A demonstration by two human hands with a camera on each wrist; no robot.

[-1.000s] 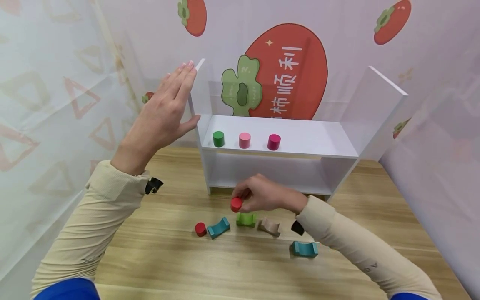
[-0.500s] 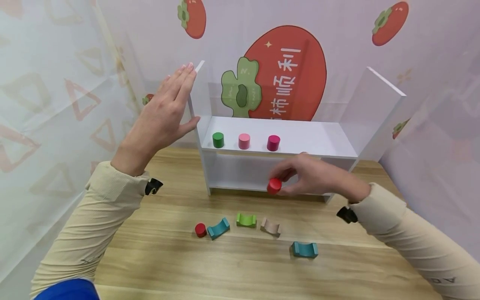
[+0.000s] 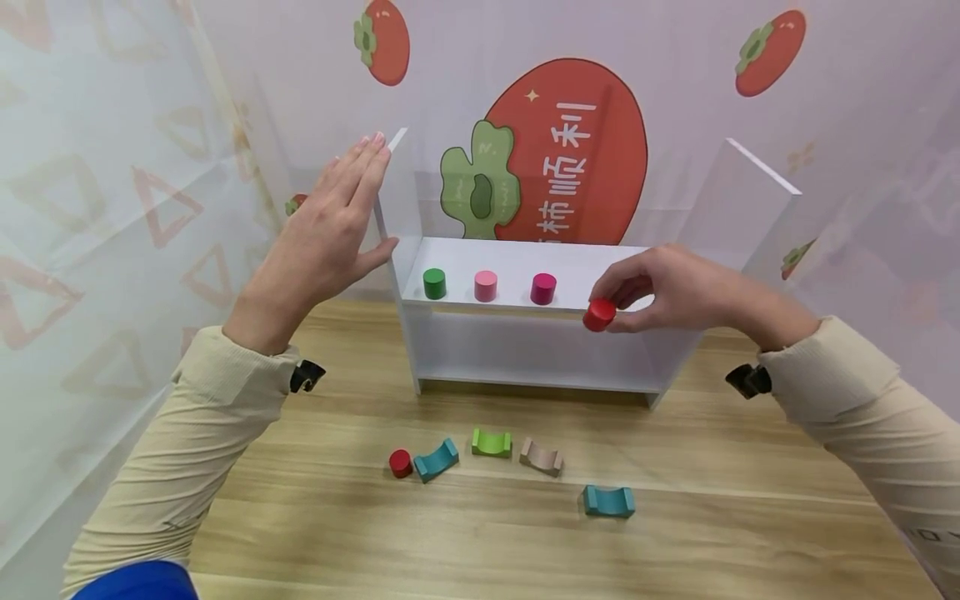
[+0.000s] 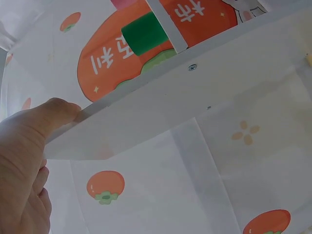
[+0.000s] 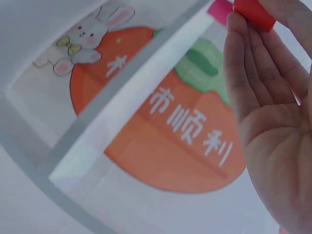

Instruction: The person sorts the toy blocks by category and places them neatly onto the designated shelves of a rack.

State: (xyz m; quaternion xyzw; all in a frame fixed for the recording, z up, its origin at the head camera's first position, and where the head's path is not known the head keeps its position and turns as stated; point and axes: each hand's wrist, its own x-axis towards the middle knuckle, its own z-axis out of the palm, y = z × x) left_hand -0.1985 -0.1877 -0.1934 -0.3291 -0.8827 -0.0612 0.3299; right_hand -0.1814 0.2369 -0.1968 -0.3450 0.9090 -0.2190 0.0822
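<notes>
One small red cylinder [image 3: 599, 315] sits pinched in the right hand [image 3: 678, 287] fingertips; the left hand [image 3: 324, 236], fingers straight, presses flat against the shelf [image 3: 637, 275] side.

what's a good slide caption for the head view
Right hand brings a red cylinder to the white shelf.

Red cylinder [image 3: 599, 315]; white shelf [image 3: 600, 271] — green [image 3: 434, 283], pink [image 3: 486, 285], magenta [image 3: 543, 288] cylinders; wood-grain bench [image 3: 712, 500]; persimmon-print backdrop [image 3: 566, 150].

Left hand [image 3: 324, 242] flat (right hand [image 3: 678, 292] pinching)
</notes>
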